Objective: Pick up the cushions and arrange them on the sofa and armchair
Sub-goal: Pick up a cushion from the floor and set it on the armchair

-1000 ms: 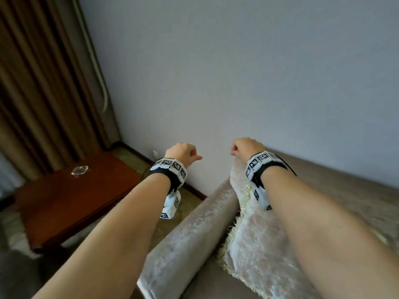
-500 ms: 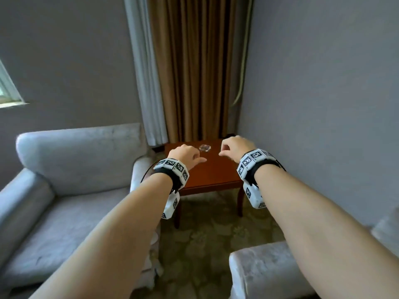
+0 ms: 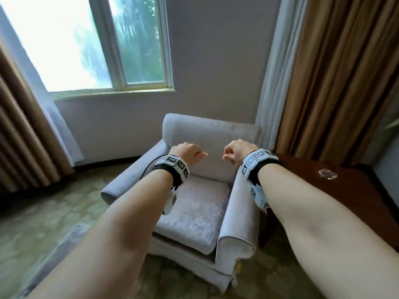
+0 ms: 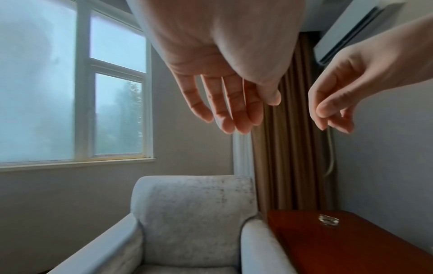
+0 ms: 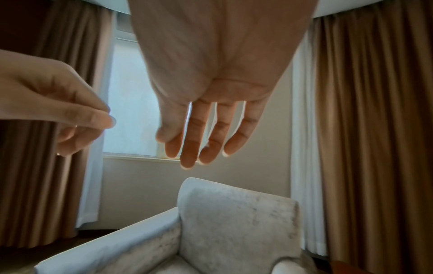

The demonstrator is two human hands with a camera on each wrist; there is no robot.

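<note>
A pale grey armchair (image 3: 195,209) stands below the window, facing me, with nothing on its seat. No cushion shows in any view. My left hand (image 3: 190,154) and right hand (image 3: 236,153) hang side by side in the air in front of the chair's backrest (image 3: 210,133). Both have loosely curled fingers and hold nothing. The left wrist view shows the left fingers (image 4: 230,113) relaxed above the armchair (image 4: 192,213), with the right hand (image 4: 337,111) beside them. In the right wrist view the right fingers (image 5: 203,140) hang above the armchair (image 5: 234,222).
A dark red wooden side table (image 3: 349,197) stands right of the chair with a small glass dish (image 3: 327,174) on it. Brown curtains (image 3: 336,72) hang at both sides of a window (image 3: 103,44). Patterned carpet (image 3: 43,212) covers the floor, with a pale blurred shape (image 3: 64,244) at lower left.
The view has swung left, from the sofa with a fringed cushion, past the side table, to the armchair. Both hands stayed raised and hold nothing.
</note>
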